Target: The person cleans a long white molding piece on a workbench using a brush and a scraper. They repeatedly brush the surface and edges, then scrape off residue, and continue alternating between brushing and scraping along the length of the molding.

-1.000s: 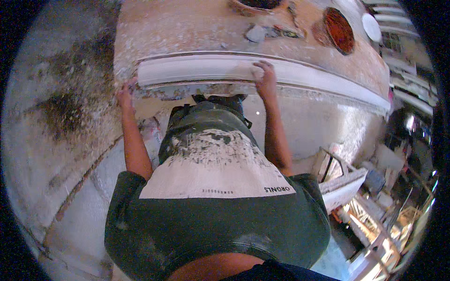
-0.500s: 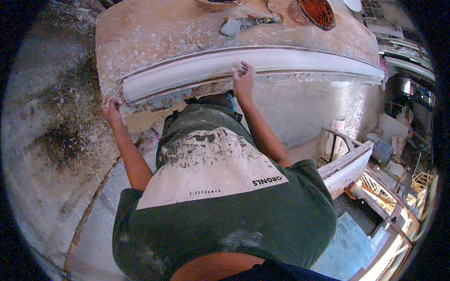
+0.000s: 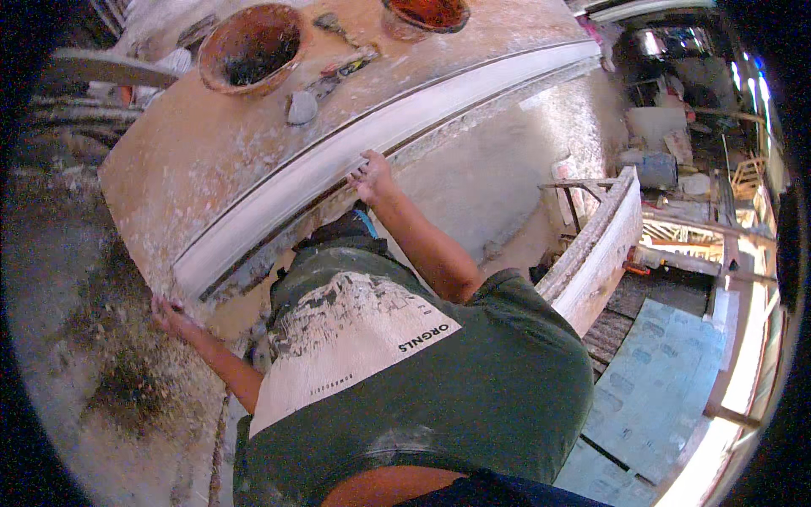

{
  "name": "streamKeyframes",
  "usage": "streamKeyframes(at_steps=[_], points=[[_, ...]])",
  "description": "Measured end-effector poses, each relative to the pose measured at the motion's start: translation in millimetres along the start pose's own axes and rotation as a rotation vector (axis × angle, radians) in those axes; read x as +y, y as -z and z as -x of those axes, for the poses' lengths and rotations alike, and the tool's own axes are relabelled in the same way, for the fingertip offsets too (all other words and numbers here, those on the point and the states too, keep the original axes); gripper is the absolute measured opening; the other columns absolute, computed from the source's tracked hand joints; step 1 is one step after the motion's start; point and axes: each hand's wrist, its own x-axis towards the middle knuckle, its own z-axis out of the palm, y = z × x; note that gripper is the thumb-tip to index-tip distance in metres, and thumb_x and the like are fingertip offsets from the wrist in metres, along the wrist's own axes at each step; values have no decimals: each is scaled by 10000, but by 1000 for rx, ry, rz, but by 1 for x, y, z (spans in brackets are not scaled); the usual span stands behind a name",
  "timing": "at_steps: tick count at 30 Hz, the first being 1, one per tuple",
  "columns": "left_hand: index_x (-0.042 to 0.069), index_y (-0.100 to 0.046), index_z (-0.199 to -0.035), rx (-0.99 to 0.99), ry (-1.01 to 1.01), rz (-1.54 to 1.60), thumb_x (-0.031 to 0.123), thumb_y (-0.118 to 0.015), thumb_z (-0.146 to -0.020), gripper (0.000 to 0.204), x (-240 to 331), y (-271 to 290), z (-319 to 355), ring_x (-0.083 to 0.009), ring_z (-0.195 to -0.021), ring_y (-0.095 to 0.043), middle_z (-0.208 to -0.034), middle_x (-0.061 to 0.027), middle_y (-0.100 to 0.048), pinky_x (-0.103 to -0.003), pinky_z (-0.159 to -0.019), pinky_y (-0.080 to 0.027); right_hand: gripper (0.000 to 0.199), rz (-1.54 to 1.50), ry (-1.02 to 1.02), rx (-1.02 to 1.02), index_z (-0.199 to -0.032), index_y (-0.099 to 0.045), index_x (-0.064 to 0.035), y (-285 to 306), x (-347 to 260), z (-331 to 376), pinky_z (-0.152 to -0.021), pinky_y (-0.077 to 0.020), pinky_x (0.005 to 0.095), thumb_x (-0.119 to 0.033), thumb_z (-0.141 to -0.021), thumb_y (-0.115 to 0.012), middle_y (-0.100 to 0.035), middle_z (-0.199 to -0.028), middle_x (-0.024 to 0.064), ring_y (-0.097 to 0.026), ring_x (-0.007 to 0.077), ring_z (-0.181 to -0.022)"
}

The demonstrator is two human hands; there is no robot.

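Note:
A long white plaster moulding (image 3: 405, 117) lies in a dark-edged channel along the near edge of a plaster-spattered tabletop (image 3: 182, 160). My right hand (image 3: 372, 179) is at its near edge, around mid-length, fingers apart and partly bent, with nothing seen in them. Whether its fingertips touch the moulding I cannot tell. My left hand (image 3: 173, 319) is at the table's near left corner, close to the moulding's left end. Its fingers are stretched out and slightly blurred, holding nothing visible.
A brown bowl-shaped tub (image 3: 251, 52) and a reddish container (image 3: 428, 15) stand on the tabletop. Between them lie a brush-like tool (image 3: 334, 27) and a scraper with a whitish blade (image 3: 302, 107). To my right are a white-faced beam (image 3: 596, 253) and blue sheets (image 3: 659, 363).
My view has turned, so the table and moulding now slant up to the right and the tub shows fully. Both hands stay near the moulding's edge, the left around the corner.

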Motion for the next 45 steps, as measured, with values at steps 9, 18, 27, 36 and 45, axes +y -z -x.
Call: streamKeyframes(at_steps=[9, 18, 27, 36, 45], points=[[39, -528, -1172, 301, 738, 322, 271, -589, -889, 371, 120, -65, 57, -226, -930, -530, -1092, -116, -555, -362, -856, -442, 308, -103, -222, 105, -992, -404, -62, 0, -26, -5, -488, -464, 339, -247, -804, -563, -428, -800, 90, -451, 219, -635], [-8, -501, -1178, -499, 1563, 1156, 228, -633, -858, 420, 251, -264, 162, -304, -1084, -513, -1197, -156, -518, -421, -972, -431, 289, 48, -396, -98, -954, -422, -47, 3, -10, -23, -505, -473, 353, -249, -795, -555, -473, -856, 121, -492, 212, -613], [15, -431, -1260, -551, 891, 776, 159, -623, -874, 455, 190, -323, 193, -301, -1097, -486, -1227, -151, -496, -413, -880, -504, 525, 263, -647, -331, -1234, -455, -20, 46, -109, -23, -788, -519, 407, -378, -863, -558, -454, -1231, 144, -565, 241, -985], [64, -522, -1161, -411, 907, 481, 343, -614, -875, 409, 119, -307, 160, -246, -1001, -511, -1095, -112, -575, -370, -766, -497, 367, 124, 150, -345, -1134, -558, -73, 210, -345, -114, -700, -509, 331, -338, -880, -557, -606, -1053, 68, -601, 186, -920], [92, -558, -1025, -243, 940, 32, 463, -645, -794, 445, 205, -320, 133, -218, -863, -566, -1048, -109, -598, -306, -655, -479, 329, 668, 458, 10, -844, -653, -36, 202, -473, -209, -534, -470, 336, -347, -894, -554, -664, -764, 80, -590, 173, -576]])
